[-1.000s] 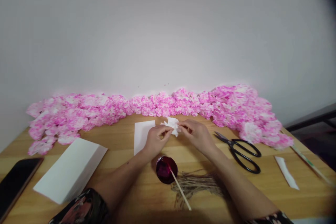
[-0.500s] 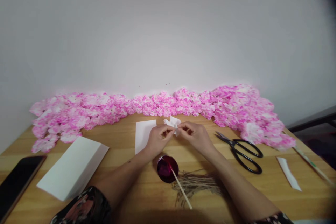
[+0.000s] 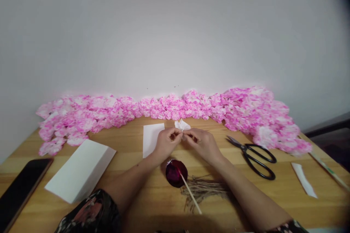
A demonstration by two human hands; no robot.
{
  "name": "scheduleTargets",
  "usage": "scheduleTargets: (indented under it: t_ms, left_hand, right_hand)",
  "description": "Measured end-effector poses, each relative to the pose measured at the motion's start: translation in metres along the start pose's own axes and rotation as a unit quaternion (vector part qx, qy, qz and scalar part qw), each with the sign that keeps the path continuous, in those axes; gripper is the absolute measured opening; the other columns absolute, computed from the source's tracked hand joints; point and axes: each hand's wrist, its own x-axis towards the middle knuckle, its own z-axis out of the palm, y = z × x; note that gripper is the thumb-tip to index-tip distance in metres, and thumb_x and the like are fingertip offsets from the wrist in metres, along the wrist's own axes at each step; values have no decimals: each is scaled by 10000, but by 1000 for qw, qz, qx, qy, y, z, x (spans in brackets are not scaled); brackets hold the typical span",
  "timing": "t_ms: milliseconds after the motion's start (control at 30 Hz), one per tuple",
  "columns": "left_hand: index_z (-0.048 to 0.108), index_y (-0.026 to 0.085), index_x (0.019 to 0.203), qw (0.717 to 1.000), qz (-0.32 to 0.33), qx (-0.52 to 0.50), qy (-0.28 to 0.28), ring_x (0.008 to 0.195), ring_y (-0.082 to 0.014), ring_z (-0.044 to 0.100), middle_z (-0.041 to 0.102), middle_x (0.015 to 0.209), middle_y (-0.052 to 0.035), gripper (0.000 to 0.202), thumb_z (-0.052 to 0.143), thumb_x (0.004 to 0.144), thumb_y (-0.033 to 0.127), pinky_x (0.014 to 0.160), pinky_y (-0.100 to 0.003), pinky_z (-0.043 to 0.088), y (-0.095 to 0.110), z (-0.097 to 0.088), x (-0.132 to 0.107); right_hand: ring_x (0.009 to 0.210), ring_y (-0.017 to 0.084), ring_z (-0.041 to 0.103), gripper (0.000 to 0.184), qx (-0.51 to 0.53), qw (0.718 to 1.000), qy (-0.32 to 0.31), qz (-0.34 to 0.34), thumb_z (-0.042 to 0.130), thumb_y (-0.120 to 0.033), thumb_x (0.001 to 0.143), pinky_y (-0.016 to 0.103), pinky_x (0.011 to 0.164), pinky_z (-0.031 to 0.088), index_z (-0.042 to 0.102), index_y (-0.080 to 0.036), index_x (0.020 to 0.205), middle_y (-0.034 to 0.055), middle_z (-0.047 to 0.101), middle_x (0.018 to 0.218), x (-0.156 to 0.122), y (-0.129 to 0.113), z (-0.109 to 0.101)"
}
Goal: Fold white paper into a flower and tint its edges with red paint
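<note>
Closer together than a second ago, the fingertips of the left hand [image 3: 167,145] and right hand [image 3: 204,145] now meet, both pinching the base of a crumpled white piece [image 3: 182,125], which fans out above them over the middle of the wooden desk [image 3: 127,143]. Just beside the left hand lies a flat white sheet [image 3: 151,140]. Between the forearms, toward the near edge, I see a dish of dark magenta liquid [image 3: 175,174] with a pale stick [image 3: 193,197] leaning out of it, beside some thin brown stems [image 3: 209,188]. Black-handled scissors [image 3: 243,148] and a white strip [image 3: 304,180] lie toward the right edge; a white block [image 3: 79,169] and a phone [image 3: 23,191] sit toward the near left corner. Pink-and-white flowers [image 3: 164,107] line the far edge.
</note>
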Motion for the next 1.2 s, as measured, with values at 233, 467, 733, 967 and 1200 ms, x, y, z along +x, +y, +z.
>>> scheduleTargets:
  t_ms: [233, 467, 733, 967, 1200]
  left_hand:
    - [628, 151, 736, 1000, -6, -4, -18, 648, -115, 581, 663, 695, -6, 100, 550, 795, 174, 628, -208, 431, 4, -1, -1]
    - [645, 152, 743, 1000, 3, 15, -20, 653, -116, 584, 674, 703, -7, 121, 556, 807, 204, 634, -210, 431, 4, -2, -1]
    - [627, 152, 717, 999, 8, 13, -29, 641, -114, 566, 656, 686, -8, 115, 545, 791, 184, 617, -207, 419, 9, -4, -1]
    - [613, 146, 739, 997, -24, -64, -28, 658, -116, 552, 634, 706, -13, 118, 553, 802, 225, 642, -217, 423, 8, -6, 2]
    - [603, 145, 737, 995, -38, -89, -28, 645, -111, 532, 609, 692, -6, 142, 570, 800, 268, 626, -214, 410, 4, -6, 3]
  right_hand:
    - [657, 151, 631, 169, 45, 998, -5, 42, 547, -210, 858, 242, 611, 421, 715, -215, 838, 18, 728, 778, -1, -2, 2]
    - [649, 142, 609, 165, 56, 996, -11, 67, 543, -235, 849, 238, 601, 412, 703, -205, 823, 10, 714, 772, 1, -3, 0]
    - [638, 141, 594, 179, 52, 996, -10, 78, 539, -265, 833, 245, 602, 402, 685, -191, 758, 10, 698, 733, 0, -6, 0]
    - [573, 128, 540, 219, 190, 965, 0, 182, 565, -372, 779, 234, 530, 393, 670, -179, 776, 6, 656, 686, 6, 5, 2]
    - [512, 114, 502, 258, 213, 955, -2, 206, 563, -423, 796, 233, 492, 384, 650, -181, 785, -11, 606, 643, 6, 6, 0]
